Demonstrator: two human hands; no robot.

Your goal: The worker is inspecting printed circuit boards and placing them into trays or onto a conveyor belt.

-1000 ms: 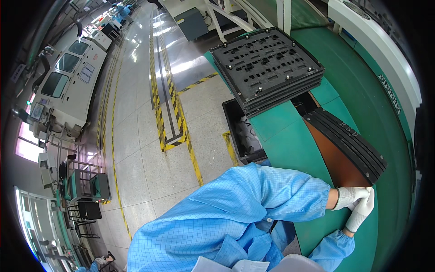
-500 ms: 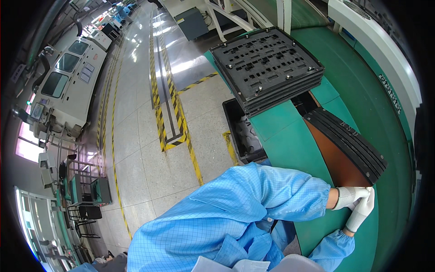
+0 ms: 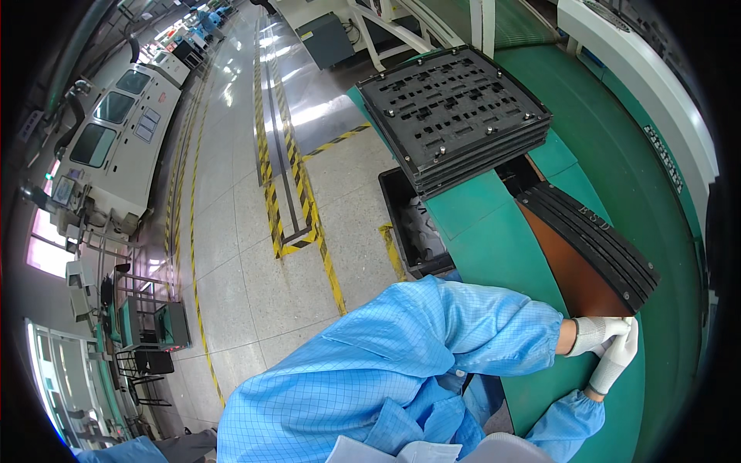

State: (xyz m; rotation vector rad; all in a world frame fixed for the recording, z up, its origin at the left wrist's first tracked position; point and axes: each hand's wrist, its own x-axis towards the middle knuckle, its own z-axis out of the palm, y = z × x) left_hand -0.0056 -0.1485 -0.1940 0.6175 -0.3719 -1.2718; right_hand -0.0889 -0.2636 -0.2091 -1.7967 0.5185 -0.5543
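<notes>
Both my hands wear white gloves and meet at the near end of a black-and-brown box (image 3: 567,258). This box has a ribbed black face with light lettering and a plain brown side, and lies slanted on the green bench top (image 3: 490,224). My left hand (image 3: 596,335) reaches in from the left, fingers closed by the box's near edge. My right hand (image 3: 616,364) comes up from below, its fingers closed against the left hand's. Whatever they pinch is hidden from this view.
A stack of black trays (image 3: 455,108) with cut-out slots and small metal posts stands farther along the bench. A black bin (image 3: 413,231) holding greyish pieces sits beside the bench at left. White machine housing (image 3: 656,100) curves along the right. Yellow-black tape (image 3: 272,208) marks the floor.
My hands and the box stay almost in place. At the lower left edge, another person's blue clothing and dark trouser leg have shifted.
</notes>
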